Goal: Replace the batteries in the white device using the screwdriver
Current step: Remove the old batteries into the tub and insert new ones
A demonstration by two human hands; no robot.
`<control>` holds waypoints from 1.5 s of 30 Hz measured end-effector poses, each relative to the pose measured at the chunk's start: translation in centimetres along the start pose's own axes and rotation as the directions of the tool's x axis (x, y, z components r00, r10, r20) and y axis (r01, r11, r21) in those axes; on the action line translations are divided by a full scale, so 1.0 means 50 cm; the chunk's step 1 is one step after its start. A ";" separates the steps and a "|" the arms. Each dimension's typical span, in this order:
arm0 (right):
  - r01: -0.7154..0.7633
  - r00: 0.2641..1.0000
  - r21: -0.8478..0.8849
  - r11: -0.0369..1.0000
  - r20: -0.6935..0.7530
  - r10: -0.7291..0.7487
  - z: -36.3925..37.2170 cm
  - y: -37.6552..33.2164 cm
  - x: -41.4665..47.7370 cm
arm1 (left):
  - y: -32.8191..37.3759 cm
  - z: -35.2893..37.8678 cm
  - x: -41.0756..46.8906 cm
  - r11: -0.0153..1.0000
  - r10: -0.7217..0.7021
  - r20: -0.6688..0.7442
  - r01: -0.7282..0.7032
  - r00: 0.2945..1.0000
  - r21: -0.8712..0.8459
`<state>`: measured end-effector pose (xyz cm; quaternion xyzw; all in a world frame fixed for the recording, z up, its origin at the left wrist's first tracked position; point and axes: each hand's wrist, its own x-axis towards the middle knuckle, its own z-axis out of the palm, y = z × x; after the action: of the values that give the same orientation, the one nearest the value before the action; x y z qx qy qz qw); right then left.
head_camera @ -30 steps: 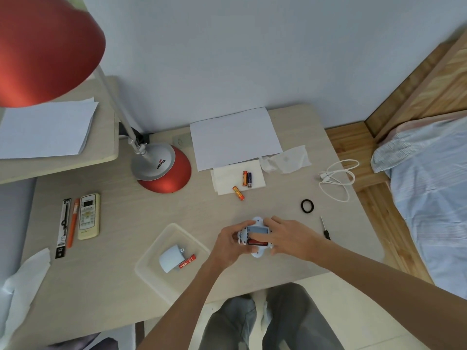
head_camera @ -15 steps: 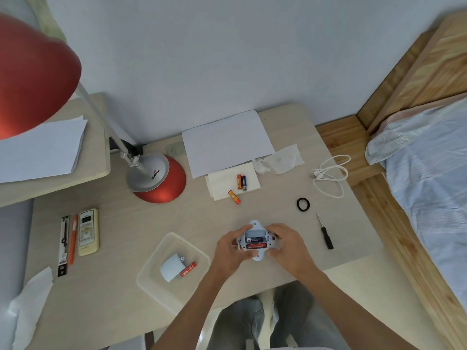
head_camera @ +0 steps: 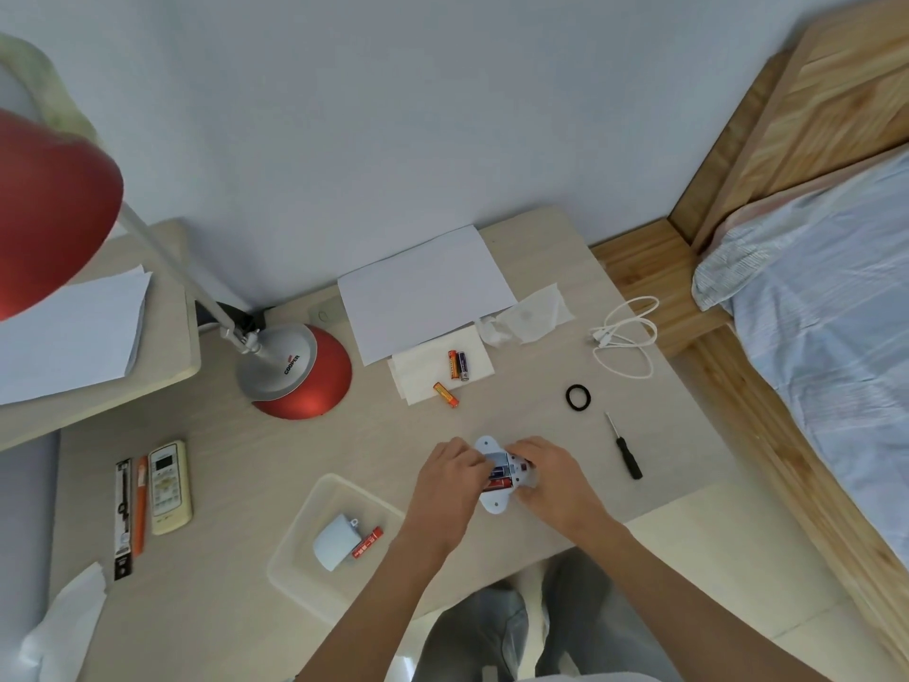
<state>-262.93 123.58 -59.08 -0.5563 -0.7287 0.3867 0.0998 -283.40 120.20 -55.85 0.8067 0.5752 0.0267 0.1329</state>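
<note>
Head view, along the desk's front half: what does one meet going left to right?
Black ruler pack → orange pen → remote control → clear tray → left hand → white device → right hand → screwdriver.

The silver top of the red lamp base (head_camera: 294,365), left of centre, reads "COOPER"; battery and remote print seems too small to read.

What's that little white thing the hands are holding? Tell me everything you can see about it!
The white device is a small gadget that looks like smooth plastic, with rounded tabs sticking out at its far and near ends. It sits low over the desk, battery side up, its cover off. Inside the open compartment lie batteries, a red one nearest. The left hand grips its left side and the right hand its right, fingers reaching into the compartment. Whether it rests on the desk is unclear.
</note>
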 end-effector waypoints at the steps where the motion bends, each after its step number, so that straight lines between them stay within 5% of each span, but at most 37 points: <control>1: -0.003 1.000 -0.001 1.000 0.004 0.003 -0.002 -0.002 0.000 | 0.000 0.000 0.003 0.999 0.003 0.030 -0.004 1.000 0.039; 8: -0.001 1.000 -0.008 1.000 0.005 0.001 0.000 -0.002 -0.003 | -0.004 0.004 0.006 0.993 0.035 0.047 -0.040 0.998 0.113; 14: 0.007 1.000 0.000 1.000 -0.015 -0.007 -0.004 -0.007 -0.007 | -0.005 -0.019 -0.032 0.993 -0.050 -0.114 0.037 0.992 -0.114; 19: 0.028 0.999 -0.004 1.000 -0.016 -0.028 -0.011 -0.005 -0.009 | -0.023 -0.085 -0.157 0.933 -0.276 -0.285 0.185 0.918 -0.309; 29: 0.035 0.999 -0.012 0.999 0.018 -0.035 -0.024 -0.024 -0.002 | -0.113 -0.037 -0.348 0.760 -0.594 -0.100 0.517 0.798 -0.393; 45: 0.031 0.998 -0.041 0.999 0.050 -0.029 -0.036 -0.031 0.000 | -0.122 0.046 -0.334 0.709 -0.637 0.123 0.641 0.761 -0.293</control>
<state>-263.03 124.25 -56.79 -0.5376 -0.7472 0.3834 0.0756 -294.19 106.02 -57.72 0.5255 0.8055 0.0662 0.2657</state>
